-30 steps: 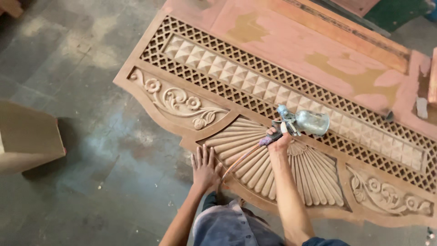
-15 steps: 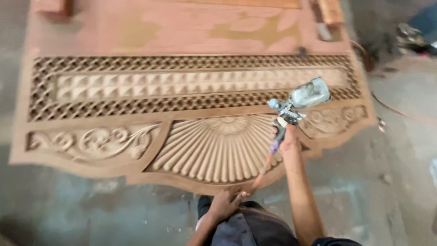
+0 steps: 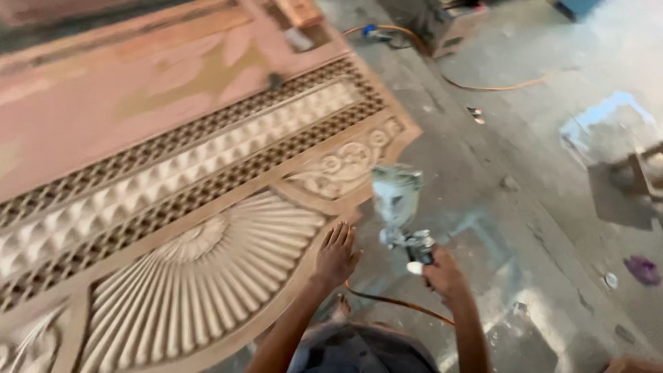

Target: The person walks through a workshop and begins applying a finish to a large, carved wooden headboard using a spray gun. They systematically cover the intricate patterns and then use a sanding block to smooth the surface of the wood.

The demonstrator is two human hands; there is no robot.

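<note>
Spray gun [image 3: 404, 224], top-heavy under its cup and best gripped by the handle, sits clenched in the right hand [image 3: 442, 273] at three o'clock of the flat, released left hand [image 3: 337, 257] on the carved panel [image 3: 207, 255].

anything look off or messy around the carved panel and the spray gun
Nothing looks damaged. The carved wooden panel lies flat on the floor, left hand resting on its edge, right hand holding the spray gun upright. An orange hose snakes loose across the stained floor.

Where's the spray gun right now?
The spray gun is in the person's right hand, held over the grey floor just right of the carved wooden panel, beside the left hand.
</note>
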